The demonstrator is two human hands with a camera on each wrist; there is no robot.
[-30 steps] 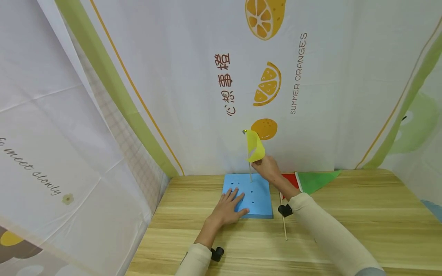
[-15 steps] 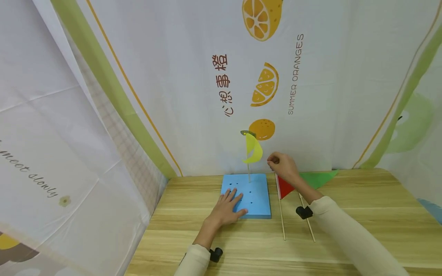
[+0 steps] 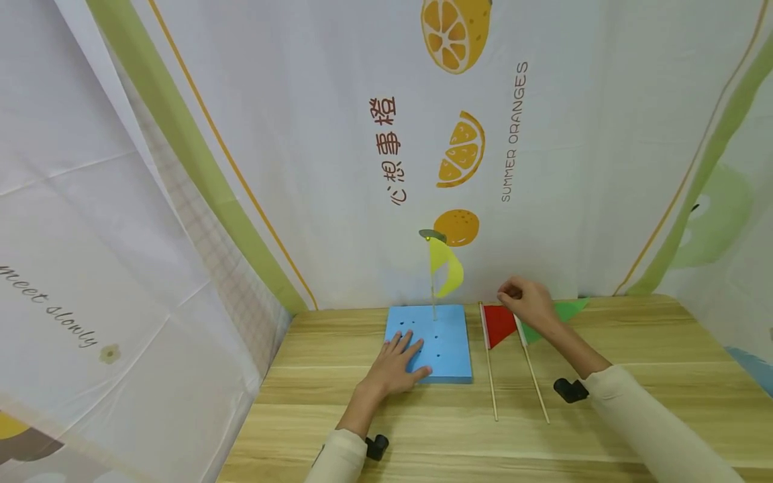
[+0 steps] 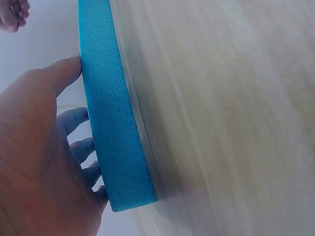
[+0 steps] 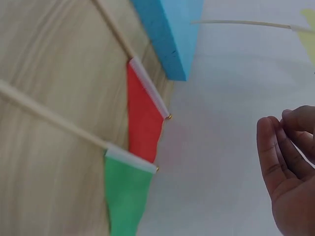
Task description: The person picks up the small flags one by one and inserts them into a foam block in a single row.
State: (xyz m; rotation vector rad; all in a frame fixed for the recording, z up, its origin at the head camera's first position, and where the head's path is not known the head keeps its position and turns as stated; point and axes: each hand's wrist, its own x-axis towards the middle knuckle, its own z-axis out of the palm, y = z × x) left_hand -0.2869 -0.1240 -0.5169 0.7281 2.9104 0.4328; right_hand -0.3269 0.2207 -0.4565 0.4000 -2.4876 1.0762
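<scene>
The left hand (image 3: 395, 365) lies flat on the near left part of a blue foam block (image 3: 447, 335), fingers (image 3: 406, 343) straight and spread on its top; the left wrist view shows the palm (image 4: 34, 167) against the top face and the thumb at the block's edge. The block sits on the wooden bench (image 3: 634, 376) toward its back edge, close to the cloth backdrop (image 3: 302, 134), and has small holes across its top.

A yellow flag (image 3: 445, 265) on a thin stick stands upright in the block near its far edge.

The right hand (image 3: 528, 302) hovers above the bench near the back edge, to the right of the block, fingers (image 5: 295, 137) loosely curled with nothing between them. Just below it lie two more flags flat on the bench: a red flag (image 3: 498, 324) nearest the block and a green flag (image 3: 558, 312) beside it on the right, partly hidden by the hand. Their sticks run toward the front edge, roughly side by side and slightly apart. The red and green cloths lie close together at the back.
</scene>
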